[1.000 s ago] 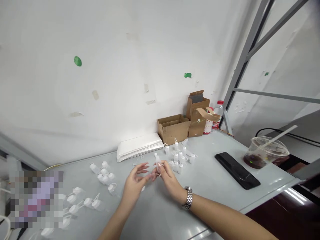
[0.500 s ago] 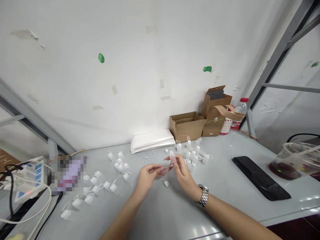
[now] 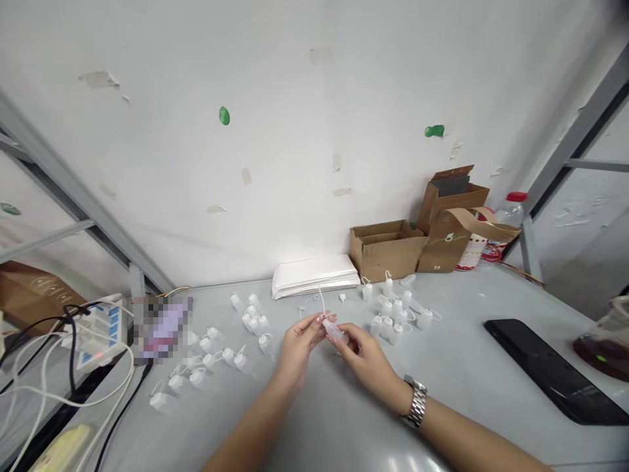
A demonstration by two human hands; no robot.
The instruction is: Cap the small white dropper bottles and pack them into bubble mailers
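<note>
My right hand (image 3: pixel 361 354), with a metal watch at the wrist, is closed around a small translucent squeeze bottle (image 3: pixel 338 333) that tilts up to the left. At the bottle's neck, the fingertips of my left hand (image 3: pixel 299 337) pinch a thin white cap strap (image 3: pixel 322 301), whose free end sticks up. The fingers partly hide where strap and bottle meet. Just beyond the hands, a small white nozzle cap (image 3: pixel 343 299) lies on the grey table (image 3: pixel 304 419). Several white-capped bottles (image 3: pixel 253 322) stand to the left, and several more bottles (image 3: pixel 393 314) to the right.
A stack of white paper or card (image 3: pixel 314 275) and an open cardboard box (image 3: pixel 388 252) stand by the wall. Beside the box are a brown paper bag (image 3: pixel 445 242) and a red-capped bottle (image 3: pixel 508 216). A black flat object (image 3: pixel 550 367) lies right; cables and a power strip (image 3: pixel 105 334) lie left.
The bottle in my right hand has gone from nearly upright to tilted and lower. My left hand has come against its top, with the strap now pointing up. The view has shifted left.
</note>
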